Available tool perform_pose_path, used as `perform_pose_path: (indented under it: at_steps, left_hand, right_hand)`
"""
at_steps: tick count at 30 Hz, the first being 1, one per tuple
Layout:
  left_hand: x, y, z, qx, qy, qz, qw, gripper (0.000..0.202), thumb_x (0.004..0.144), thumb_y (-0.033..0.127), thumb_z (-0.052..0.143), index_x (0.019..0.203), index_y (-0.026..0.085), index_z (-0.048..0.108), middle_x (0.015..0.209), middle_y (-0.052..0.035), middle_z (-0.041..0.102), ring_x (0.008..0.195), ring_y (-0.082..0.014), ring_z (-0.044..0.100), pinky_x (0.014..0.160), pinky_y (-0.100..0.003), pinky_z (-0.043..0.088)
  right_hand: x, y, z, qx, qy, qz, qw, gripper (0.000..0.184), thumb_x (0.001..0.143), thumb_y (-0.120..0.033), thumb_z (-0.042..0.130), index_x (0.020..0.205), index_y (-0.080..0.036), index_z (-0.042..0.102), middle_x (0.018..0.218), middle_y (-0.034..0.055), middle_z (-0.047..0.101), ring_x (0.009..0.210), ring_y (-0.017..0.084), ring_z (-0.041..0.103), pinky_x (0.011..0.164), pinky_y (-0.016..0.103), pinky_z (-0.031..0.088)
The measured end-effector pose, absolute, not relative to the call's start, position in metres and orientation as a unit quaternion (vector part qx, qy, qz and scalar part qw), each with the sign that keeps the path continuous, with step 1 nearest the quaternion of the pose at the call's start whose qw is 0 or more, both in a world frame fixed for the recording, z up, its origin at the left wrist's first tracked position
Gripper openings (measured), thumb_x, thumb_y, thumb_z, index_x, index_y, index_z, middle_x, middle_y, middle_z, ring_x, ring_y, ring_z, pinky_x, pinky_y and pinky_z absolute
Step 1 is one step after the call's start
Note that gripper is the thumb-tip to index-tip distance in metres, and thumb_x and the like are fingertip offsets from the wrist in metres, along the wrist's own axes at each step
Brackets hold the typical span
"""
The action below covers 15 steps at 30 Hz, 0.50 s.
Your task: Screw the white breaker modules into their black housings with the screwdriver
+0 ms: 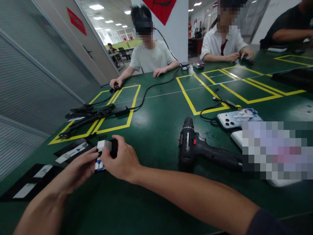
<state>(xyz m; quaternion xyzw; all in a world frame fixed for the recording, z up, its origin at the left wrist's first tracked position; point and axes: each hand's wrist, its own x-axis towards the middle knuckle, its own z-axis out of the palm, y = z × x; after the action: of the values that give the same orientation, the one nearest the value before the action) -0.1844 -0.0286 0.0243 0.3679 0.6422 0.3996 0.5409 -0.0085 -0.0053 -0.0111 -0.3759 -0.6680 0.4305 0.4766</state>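
In front of me, both hands meet at a small block [104,145] with a white top and a black side. My right hand [124,160] grips it, the thumb across its near face and the fingers behind its right side. From the left, my left hand [79,166] closes on the block's lower left, its thumb along that edge; its other fingers are partly hidden. A blue-and-white piece [99,164] shows just under the block, between the hands. I cannot tell whether it is joined to the block.
A black cordless drill [188,143] lies to the right, beside a phone [238,117] and cable. Black pouches with white labels [24,191] lie left. Black straps and cables [97,114] cross yellow tape. Co-workers sit opposite; one person's hand [116,83] touches a black device.
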Motion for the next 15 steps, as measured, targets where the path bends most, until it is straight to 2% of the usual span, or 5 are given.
perform_pose_path:
  at_steps: [4,8,11,15]
  left_hand:
    - [-0.167,-0.031,0.025,0.338,0.631,0.423,0.555,0.051,0.065,0.035,0.078,0.112,0.025,0.062,0.082,-0.0008,0.073,0.073,-0.0211,0.070,0.065,-0.026,0.058]
    - [-0.155,-0.030,0.026,0.338,0.661,0.404,0.534,0.033,0.065,0.039,0.077,0.090,0.020,0.066,0.062,0.0023,0.066,0.052,-0.0143,0.062,0.051,-0.022,0.052]
    - [-0.151,-0.027,0.025,0.326,0.654,0.423,0.536,0.025,0.070,0.038,0.073,0.083,0.018,0.064,0.064,0.0020,0.065,0.053,-0.0122,0.061,0.050,-0.020,0.050]
    - [-0.142,-0.027,0.026,0.337,0.691,0.431,0.472,0.026,0.077,0.043,0.063,0.084,0.018,0.063,0.065,0.0008,0.066,0.055,-0.0135,0.061,0.052,-0.022,0.050]
  right_hand:
    - [-0.006,-0.005,-0.009,-0.382,-0.651,0.439,0.486,0.051,0.087,-0.040,0.057,0.131,-0.019,0.041,0.102,0.0094,0.061,0.092,0.029,0.062,0.082,0.044,0.054]
    - [-0.004,-0.004,-0.009,-0.399,-0.655,0.453,0.454,0.049,0.089,-0.043,0.055,0.129,-0.018,0.041,0.100,0.0103,0.061,0.090,0.030,0.062,0.081,0.046,0.053]
    - [-0.004,-0.009,-0.013,-0.416,-0.658,0.435,0.453,0.048,0.095,-0.046,0.047,0.131,-0.016,0.038,0.103,0.0124,0.059,0.092,0.030,0.061,0.082,0.048,0.051]
    - [0.014,-0.037,-0.005,-0.423,-0.641,0.365,0.526,0.041,0.098,-0.037,0.035,0.129,-0.011,0.035,0.097,0.0104,0.057,0.088,0.025,0.059,0.080,0.042,0.052]
